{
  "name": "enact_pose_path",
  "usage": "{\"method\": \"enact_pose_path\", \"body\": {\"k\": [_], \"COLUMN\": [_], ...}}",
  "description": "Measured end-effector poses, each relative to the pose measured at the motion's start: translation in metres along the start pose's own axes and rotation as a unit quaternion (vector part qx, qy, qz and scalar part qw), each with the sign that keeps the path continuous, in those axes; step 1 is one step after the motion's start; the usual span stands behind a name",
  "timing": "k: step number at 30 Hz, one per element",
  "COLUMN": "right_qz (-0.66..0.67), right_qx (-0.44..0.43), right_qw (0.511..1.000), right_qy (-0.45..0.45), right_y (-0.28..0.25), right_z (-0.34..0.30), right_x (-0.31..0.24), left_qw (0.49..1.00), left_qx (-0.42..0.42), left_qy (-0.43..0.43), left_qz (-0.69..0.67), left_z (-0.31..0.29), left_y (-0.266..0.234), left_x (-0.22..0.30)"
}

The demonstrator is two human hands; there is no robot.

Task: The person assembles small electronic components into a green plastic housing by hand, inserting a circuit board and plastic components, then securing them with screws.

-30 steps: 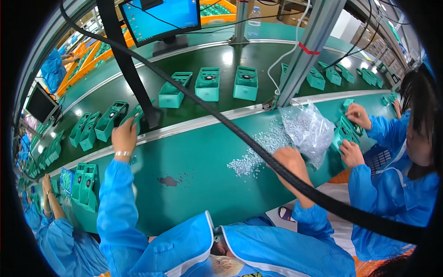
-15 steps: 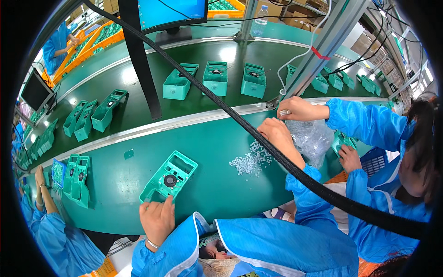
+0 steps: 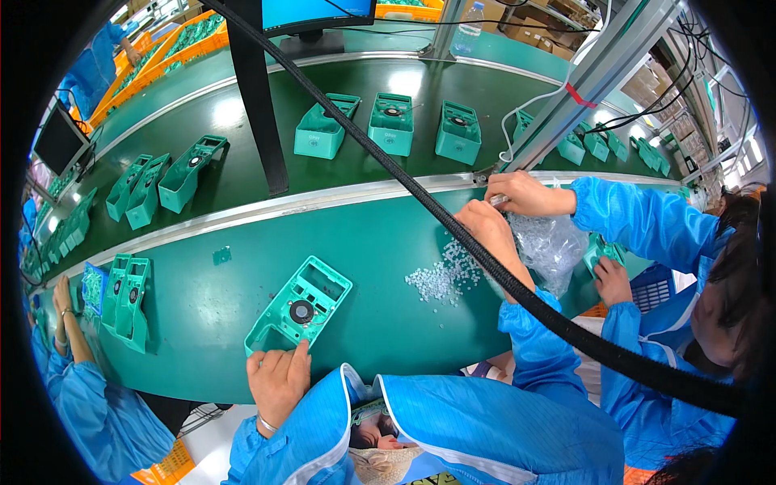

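- At the person's twelve o'clock, beyond a metal rail, green casings stand spaced along a dark green belt.
- A black post rises at eleven o'clock and a metal post with red tape at one.
- A thick black cable slants across the view from eleven o'clock towards four, passing in front of the right forearm and part of the pale pieces.
- At ten o'clock two more casings lean together beside a blue tray.
- A co-worker's hand is close by the right hand, at its one o'clock.
- The right hand's fingers are bent; whether they grip anything cannot be told. A clear plastic bag lies at its three o'clock, scattered pale pieces at its seven.
- The left hand is clamped on the near end of a green housing with a round black part.
- That housing lies on the green worktable, stretching from the left hand towards one o'clock, well apart from the right hand, at its eight.
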State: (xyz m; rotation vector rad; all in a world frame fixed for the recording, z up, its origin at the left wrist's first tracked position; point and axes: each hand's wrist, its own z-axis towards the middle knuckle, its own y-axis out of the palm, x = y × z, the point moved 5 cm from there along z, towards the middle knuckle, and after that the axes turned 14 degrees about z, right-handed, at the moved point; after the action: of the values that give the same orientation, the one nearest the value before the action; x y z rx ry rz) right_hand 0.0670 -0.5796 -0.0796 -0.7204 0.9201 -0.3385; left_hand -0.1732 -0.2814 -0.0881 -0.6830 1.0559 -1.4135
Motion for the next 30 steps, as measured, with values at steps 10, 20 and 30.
{"method": "enact_pose_path", "body": {"k": [10, 20, 30], "right_qz": [-0.044, -0.126, 0.102], "right_qx": [-0.007, -0.012, -0.12], "right_qw": [0.998, 0.988, 0.974], "right_qy": [-0.045, -0.087, -0.164], "right_y": [0.01, 0.016, 0.126], "right_z": [-0.004, -0.005, 0.015], "right_x": [0.002, -0.005, -0.169], "left_qw": [1.0, 0.996, 0.99], "left_qx": [0.006, 0.014, 0.1], "left_qy": [-0.006, -0.088, -0.035], "left_qz": [0.001, -0.004, -0.093], "left_z": [0.003, 0.003, -0.005], "left_y": [-0.005, -0.013, 0.002], "left_x": [0.002, -0.002, 0.012]}}
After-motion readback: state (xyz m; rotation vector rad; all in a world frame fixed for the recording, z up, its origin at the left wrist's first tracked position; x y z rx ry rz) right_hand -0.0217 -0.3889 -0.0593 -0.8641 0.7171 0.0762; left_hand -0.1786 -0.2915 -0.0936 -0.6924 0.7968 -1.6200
